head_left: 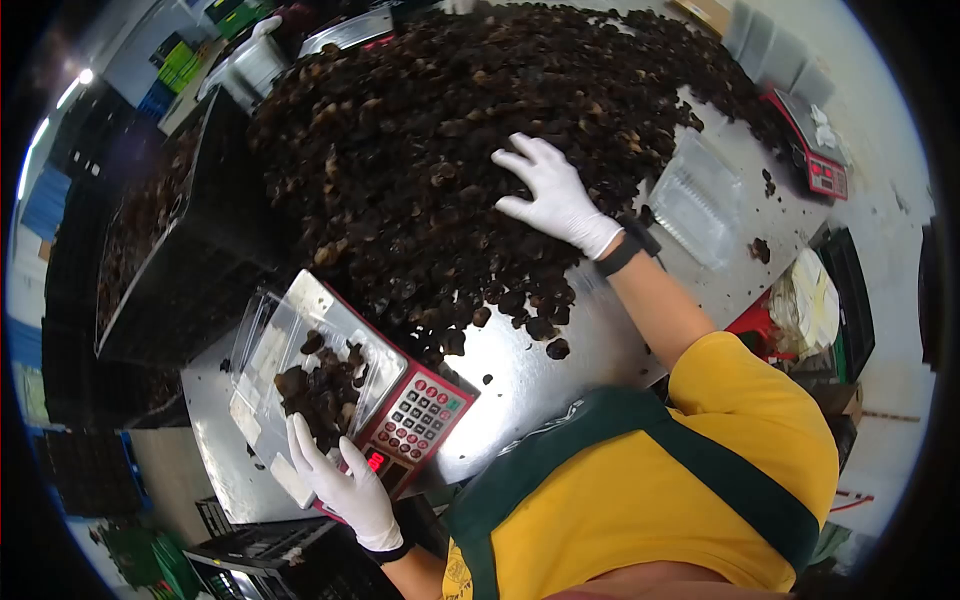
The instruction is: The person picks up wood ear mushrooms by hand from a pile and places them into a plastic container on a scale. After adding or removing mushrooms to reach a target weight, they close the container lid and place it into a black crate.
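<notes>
My right hand, in a white glove, is held with fingers spread over a large pile of dark brown, curled, mushroom-like pieces. Nothing shows in its grasp. At the lower left, my left hand, also gloved, has its fingers extended and thumb apart. Its fingertips are right at the near side of a clear plastic tray, which contains a small heap of the same pieces. That tray rests on a red and silver weighing scale with a keypad and a lit red display.
A black crate full of dark pieces stands left of the pile. Right of my forearm lies another clear tray. A second red scale and stacked clear containers are at the far right. The metal tabletop shows near my body.
</notes>
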Available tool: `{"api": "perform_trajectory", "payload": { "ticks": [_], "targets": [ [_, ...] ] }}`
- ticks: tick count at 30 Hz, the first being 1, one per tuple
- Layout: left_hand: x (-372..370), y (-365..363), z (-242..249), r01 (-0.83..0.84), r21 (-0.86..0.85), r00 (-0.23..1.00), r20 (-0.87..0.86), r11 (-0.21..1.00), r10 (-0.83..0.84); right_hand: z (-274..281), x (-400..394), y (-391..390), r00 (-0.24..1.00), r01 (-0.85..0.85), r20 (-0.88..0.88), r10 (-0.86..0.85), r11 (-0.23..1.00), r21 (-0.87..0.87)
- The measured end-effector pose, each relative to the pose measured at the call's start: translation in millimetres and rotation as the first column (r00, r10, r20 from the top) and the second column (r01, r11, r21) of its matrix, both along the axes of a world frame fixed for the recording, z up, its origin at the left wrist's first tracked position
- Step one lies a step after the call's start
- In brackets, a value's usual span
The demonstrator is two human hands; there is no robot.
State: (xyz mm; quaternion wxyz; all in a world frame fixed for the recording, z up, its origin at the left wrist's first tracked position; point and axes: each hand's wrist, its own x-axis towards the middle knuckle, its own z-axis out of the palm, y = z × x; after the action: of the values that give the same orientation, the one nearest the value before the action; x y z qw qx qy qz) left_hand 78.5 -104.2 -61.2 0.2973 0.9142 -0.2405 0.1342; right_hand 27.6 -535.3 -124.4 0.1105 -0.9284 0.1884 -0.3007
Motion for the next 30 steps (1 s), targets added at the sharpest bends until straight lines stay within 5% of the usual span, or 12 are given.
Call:
{"api": "perform_trajectory", "payload": {
  "ticks": [5, 7, 13, 22, 30],
  "targets": [
    [-7.7, -3.0, 1.6, -0.013, 0.021, 1.000, -0.002, 1.000, 0.013, -0.9, 18.5, 43.2, 0.937, -0.348, 0.004, 0.350, 0.930, 0.115],
    [-11.1, -0.8, 2.7, -0.037, 0.034, 0.999, -0.013, 0.999, 0.037, -13.4, 25.2, 51.1, 0.920, -0.367, -0.129, 0.369, 0.929, 0.039],
    [-17.0, 17.2, -2.1, -0.087, 0.064, 0.995, 0.062, 0.994, 0.083, 1.4, 34.9, 10.3, 0.974, -0.223, 0.015, 0.225, 0.973, -0.058],
    [-13.4, 23.0, -12.8, -0.125, 0.063, 0.988, 0.099, 0.990, 0.118, 16.0, 23.1, -73.0, 0.970, 0.114, 0.207, -0.127, 0.991, 0.077],
    [-12.5, 19.0, -11.3, -0.082, 0.051, 0.991, 0.108, 0.995, 0.077, -21.9, -11.6, -70.9, 0.973, 0.052, 0.212, -0.094, 0.979, 0.196]
  ]
}}
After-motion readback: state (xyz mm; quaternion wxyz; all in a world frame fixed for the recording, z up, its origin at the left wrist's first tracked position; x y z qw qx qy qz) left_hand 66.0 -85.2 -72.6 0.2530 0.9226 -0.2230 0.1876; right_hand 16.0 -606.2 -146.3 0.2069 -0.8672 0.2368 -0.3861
